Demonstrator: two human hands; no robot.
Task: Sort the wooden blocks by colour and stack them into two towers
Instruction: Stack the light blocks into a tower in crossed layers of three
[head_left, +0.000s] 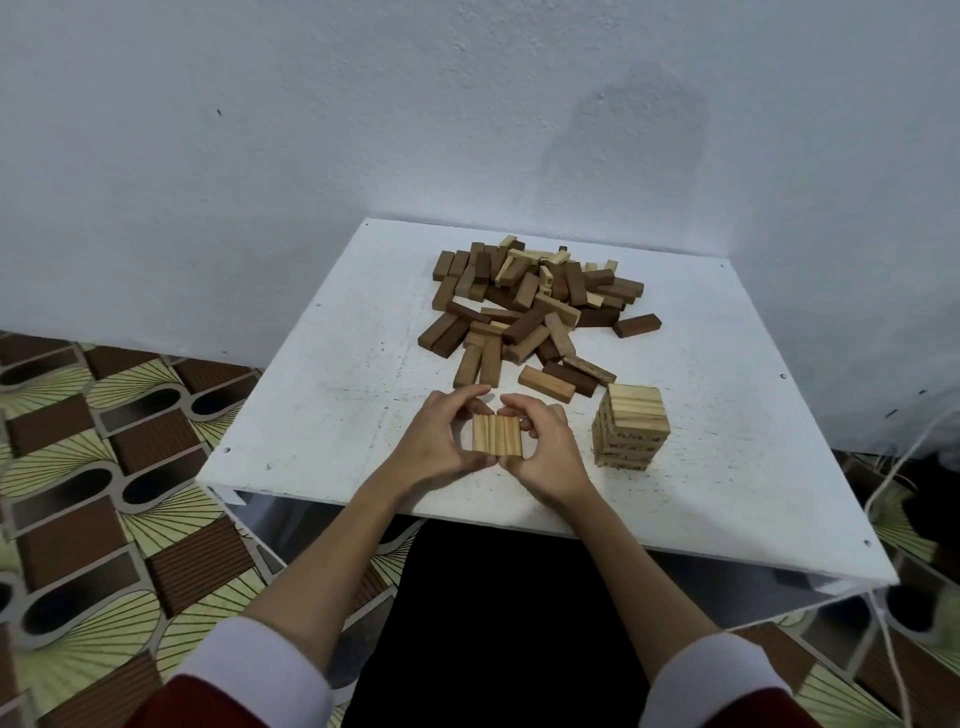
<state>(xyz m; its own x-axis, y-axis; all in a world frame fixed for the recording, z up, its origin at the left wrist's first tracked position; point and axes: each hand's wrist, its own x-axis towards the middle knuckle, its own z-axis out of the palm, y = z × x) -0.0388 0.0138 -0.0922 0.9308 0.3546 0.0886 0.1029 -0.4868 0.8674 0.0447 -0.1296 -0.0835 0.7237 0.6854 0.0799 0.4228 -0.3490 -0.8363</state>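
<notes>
Three light wooden blocks (496, 435) lie side by side as a flat row near the table's front edge. My left hand (441, 441) grips the row from its left, and my right hand (543, 449) grips it from its right, fingers curled over the far ends. To the right stands a short tower of light blocks (631, 426). Behind the hands a loose pile of mixed dark and light blocks (530, 306) spreads over the middle and back of the table. A single dark block (637, 326) lies apart at the pile's right.
The white square table (322, 395) stands against a pale wall. Patterned floor shows at the left and right. A white cord (898, 467) hangs beside the table's right edge. My dark lap sits below the front edge.
</notes>
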